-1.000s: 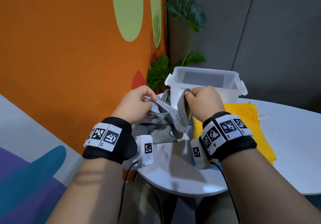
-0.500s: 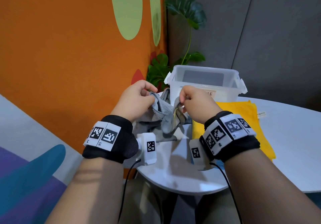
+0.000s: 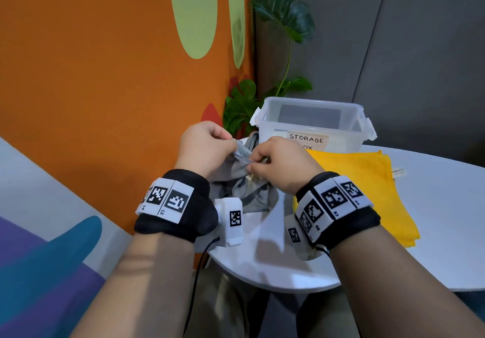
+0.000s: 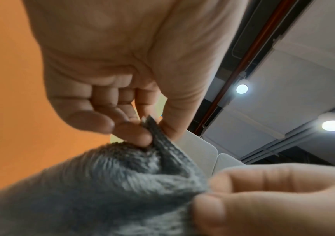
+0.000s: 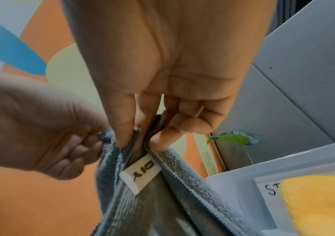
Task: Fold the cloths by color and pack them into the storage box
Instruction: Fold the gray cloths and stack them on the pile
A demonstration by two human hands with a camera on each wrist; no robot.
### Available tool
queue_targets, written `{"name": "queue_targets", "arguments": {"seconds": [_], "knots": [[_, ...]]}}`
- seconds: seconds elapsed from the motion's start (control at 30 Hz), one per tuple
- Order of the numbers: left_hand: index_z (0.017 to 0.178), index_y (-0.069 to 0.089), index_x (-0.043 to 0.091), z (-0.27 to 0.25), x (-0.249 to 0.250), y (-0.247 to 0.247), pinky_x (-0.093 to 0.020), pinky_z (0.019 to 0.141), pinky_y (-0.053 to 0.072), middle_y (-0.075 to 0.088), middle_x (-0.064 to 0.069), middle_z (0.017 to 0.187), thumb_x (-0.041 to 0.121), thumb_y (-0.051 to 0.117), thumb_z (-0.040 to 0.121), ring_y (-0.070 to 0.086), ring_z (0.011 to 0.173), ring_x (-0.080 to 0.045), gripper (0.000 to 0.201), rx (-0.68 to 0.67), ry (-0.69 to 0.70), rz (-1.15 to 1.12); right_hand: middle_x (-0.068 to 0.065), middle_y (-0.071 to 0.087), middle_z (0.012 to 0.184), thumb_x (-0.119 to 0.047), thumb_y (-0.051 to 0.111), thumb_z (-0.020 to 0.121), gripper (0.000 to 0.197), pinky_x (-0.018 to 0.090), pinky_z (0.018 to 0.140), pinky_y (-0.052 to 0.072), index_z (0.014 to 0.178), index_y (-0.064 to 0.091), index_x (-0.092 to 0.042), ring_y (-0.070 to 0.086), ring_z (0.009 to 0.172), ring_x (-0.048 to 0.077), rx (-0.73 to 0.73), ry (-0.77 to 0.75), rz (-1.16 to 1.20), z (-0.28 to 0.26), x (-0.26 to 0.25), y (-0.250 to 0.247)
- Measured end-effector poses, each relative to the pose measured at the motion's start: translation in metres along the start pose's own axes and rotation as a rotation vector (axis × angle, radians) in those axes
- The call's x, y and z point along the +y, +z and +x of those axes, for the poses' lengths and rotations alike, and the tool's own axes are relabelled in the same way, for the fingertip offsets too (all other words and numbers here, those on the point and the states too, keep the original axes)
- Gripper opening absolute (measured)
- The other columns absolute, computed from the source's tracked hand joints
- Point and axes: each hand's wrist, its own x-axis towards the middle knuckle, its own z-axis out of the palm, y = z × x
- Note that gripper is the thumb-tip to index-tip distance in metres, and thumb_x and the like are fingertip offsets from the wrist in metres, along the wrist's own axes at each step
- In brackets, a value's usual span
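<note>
A grey cloth (image 3: 252, 193) hangs bunched above the left end of the white table (image 3: 433, 219). My left hand (image 3: 207, 148) pinches its hemmed edge between thumb and fingertips (image 4: 140, 137). Close beside it, my right hand (image 3: 280, 161) pinches another part of the same hem (image 5: 154, 126), with a white "DIY" tag (image 5: 140, 174) hanging just below. The grey cloth (image 4: 102, 188) fills the lower left wrist view. A folded yellow cloth (image 3: 367, 188) lies flat on the table to the right. Behind stands the clear storage box (image 3: 312, 125) with a "STORAGE BOX" label.
An orange wall with green shapes (image 3: 105, 75) runs close along the left. A leafy plant (image 3: 283, 49) stands in the corner behind the box. A grey panel wall (image 3: 420, 49) closes the back. The table's curved front edge (image 3: 275, 282) is near my wrists.
My hands have moved closer together, bunching the grey cloth between them. The right hand shifted its pinch along the hem, and the tag now shows.
</note>
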Motion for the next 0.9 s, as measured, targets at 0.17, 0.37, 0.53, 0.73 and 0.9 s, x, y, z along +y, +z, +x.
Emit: {"name": "queue_targets", "arguments": {"seconds": [0.17,0.37,0.53,0.73,0.9], "knots": [[0.071,0.05,0.022,0.007,-0.017,-0.011,-0.029,0.053,0.041,0.061,0.002,0.073,0.016,0.062,0.073,0.06,0.075,-0.023,0.013,0.117,-0.021,0.333,-0.007,0.056,0.09,-0.026,0.065,0.085,0.007,0.027,0.074,0.042,0.082,0.069,-0.021,0.053,0.08,0.012,0.175,-0.033,0.002,0.001,0.002,-0.017],[0.077,0.062,0.023,0.007,-0.025,-0.014,-0.025,0.054,0.035,0.061,0.009,0.075,0.023,0.067,0.079,0.057,0.074,-0.016,0.005,0.002,-0.052,0.312,-0.012,0.051,0.084,-0.021,0.067,0.082,0.01,0.025,0.071,0.04,0.073,0.062,-0.022,0.054,0.078,0.012,0.219,-0.066,-0.019,0.001,0.01,-0.035],[0.096,0.066,0.033,0.005,0.002,-0.005,-0.026,0.078,0.044,0.061,0.008,0.101,0.029,0.058,0.092,0.056,0.088,-0.009,0.011,-0.101,0.273,0.095,-0.009,0.056,0.085,-0.021,0.067,0.075,0.004,0.026,0.075,0.046,0.072,0.067,-0.018,0.052,0.079,0.01,0.104,-0.112,-0.026,-0.004,0.004,-0.032],[0.094,0.069,0.026,-0.004,0.012,-0.003,-0.017,0.067,0.05,0.066,0.008,0.076,0.02,0.051,0.097,0.061,0.073,-0.005,0.019,-0.369,0.283,0.03,-0.006,0.059,0.09,-0.021,0.065,0.078,0.005,0.031,0.078,0.048,0.073,0.066,-0.02,0.057,0.084,0.014,0.138,-0.103,-0.076,-0.004,0.009,-0.033],[0.071,0.061,0.024,-0.005,-0.002,0.007,-0.024,0.064,0.039,0.054,0.008,0.064,0.028,0.049,0.097,0.048,0.06,-0.008,0.028,-0.533,0.166,0.302,-0.006,0.059,0.093,-0.021,0.063,0.081,0.006,0.035,0.078,0.05,0.078,0.069,-0.021,0.059,0.086,0.016,0.195,-0.099,-0.1,-0.002,0.009,-0.029]]}}
